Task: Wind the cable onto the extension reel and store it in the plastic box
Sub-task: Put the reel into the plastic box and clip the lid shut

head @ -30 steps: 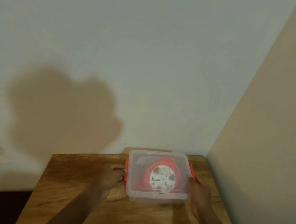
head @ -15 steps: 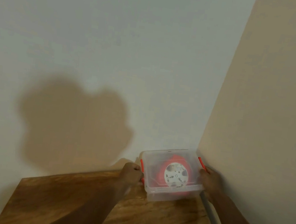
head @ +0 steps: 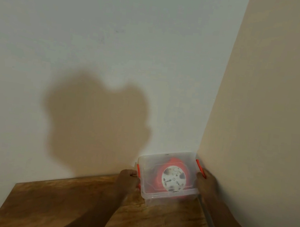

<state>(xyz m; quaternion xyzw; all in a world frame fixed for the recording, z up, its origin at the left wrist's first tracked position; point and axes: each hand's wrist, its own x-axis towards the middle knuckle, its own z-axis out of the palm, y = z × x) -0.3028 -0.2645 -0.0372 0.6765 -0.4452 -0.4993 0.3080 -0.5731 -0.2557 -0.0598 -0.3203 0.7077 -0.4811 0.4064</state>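
A clear plastic box (head: 154, 192) with a lid and red side latches sits at the far right corner of the wooden table (head: 56, 209), close against both walls. Inside it I see the red extension reel (head: 174, 178) with its round white face turned up. My left hand (head: 127, 180) grips the box's left end by the red latch. On the right end, my right hand (head: 207, 185) holds the box beside the other latch. The cable itself is not visible.
A white wall stands behind the table and a beige wall (head: 267, 128) closes off the right side. A grey strip (head: 210, 226) runs along the table's right edge. Bare wood lies to the left of the box.
Both hands have slid the closed box from the middle of the table's back edge to the right, into the corner. The view has shifted left to right with it.
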